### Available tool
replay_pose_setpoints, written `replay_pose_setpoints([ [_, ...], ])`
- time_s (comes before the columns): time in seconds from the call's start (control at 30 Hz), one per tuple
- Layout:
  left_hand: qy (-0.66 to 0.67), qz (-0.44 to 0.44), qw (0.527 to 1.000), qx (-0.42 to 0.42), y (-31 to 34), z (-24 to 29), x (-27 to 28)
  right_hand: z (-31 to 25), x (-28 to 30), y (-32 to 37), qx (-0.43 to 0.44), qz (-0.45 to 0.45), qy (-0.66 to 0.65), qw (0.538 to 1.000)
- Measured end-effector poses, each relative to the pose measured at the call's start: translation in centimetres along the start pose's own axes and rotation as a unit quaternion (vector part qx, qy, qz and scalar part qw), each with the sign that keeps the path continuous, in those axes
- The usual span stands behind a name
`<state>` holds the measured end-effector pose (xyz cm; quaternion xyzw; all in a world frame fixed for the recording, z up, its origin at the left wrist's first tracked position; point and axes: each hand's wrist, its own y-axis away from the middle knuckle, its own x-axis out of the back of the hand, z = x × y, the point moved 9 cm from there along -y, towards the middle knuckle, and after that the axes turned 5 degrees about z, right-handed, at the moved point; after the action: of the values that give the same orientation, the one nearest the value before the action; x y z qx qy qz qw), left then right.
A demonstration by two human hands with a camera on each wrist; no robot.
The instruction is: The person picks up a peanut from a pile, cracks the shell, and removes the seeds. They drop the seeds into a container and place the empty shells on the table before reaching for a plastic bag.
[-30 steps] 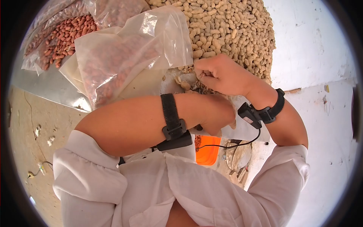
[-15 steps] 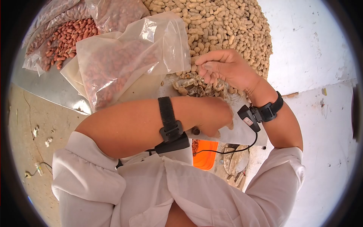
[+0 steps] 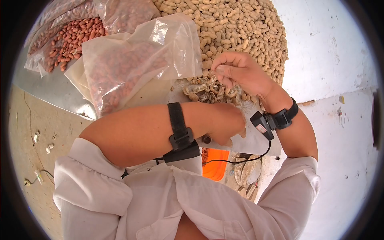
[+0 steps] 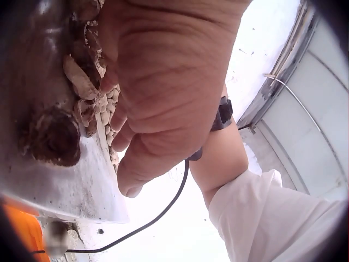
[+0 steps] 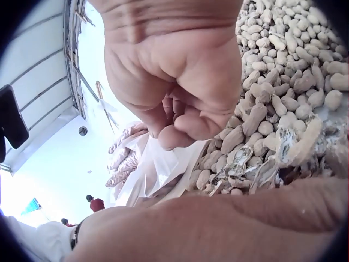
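My left hand (image 3: 228, 124) is low over the table (image 3: 260, 146), back of the hand up and fingers loosely extended; the left wrist view shows nothing between those fingers. Close to it is a small round brown thing (image 4: 54, 139) with a dark hollow. The right hand (image 3: 242, 74) hovers beyond it, above split peanut shells (image 3: 210, 90). Its fingers (image 5: 174, 136) are curled, with the thumb brought against the forefinger, and no held thing shows in the right wrist view. Behind this hand rises a big heap of unshelled peanuts (image 3: 244, 28).
Left of the heap lies a clear plastic bag (image 3: 132, 60) of red peanut kernels. Further left, loose red kernels (image 3: 78, 36) spill from another bag. Below the table edge sits an orange container (image 3: 216, 164). A black cable (image 3: 248, 160) runs between the wrist cameras.
My right hand has turned from a fist low over the shells to thumb-against-forefinger, uncovering the shells below. The left hand stays nearly still.
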<state>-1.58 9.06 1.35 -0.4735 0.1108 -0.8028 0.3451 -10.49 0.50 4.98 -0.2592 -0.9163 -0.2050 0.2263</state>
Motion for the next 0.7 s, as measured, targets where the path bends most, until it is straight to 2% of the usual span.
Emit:
replay_pose_setpoints([
  [0.1, -0.004, -0.024, 1.0, 0.013, 0.0, -0.2, -0.4, 0.4, 1.6, -1.2, -0.009, 0.066, 0.102, 0.993],
  [0.2, -0.018, -0.047, 0.998, 0.033, 0.1, -0.3, -0.7, -0.3, 1.9, -2.8, 0.001, 0.079, 0.132, 0.988],
  [0.3, -0.015, -0.042, 0.998, 0.035, 0.3, -0.4, -0.6, -1.0, 0.8, -4.8, 0.019, 0.037, 0.207, 0.978],
  [0.4, -0.018, -0.052, 0.998, 0.041, 0.3, -0.4, -0.6, -1.6, -0.1, -6.6, 0.021, 0.025, 0.182, 0.983],
  [0.6, -0.029, -0.069, 0.996, 0.054, 0.3, -0.1, -0.2, -4.4, -2.0, -8.0, 0.081, -0.004, -0.025, 0.996],
  [0.7, -0.047, -0.077, 0.994, 0.058, 0.3, 0.2, 0.0, -5.6, -2.6, -8.0, 0.094, -0.037, -0.012, 0.995],
])
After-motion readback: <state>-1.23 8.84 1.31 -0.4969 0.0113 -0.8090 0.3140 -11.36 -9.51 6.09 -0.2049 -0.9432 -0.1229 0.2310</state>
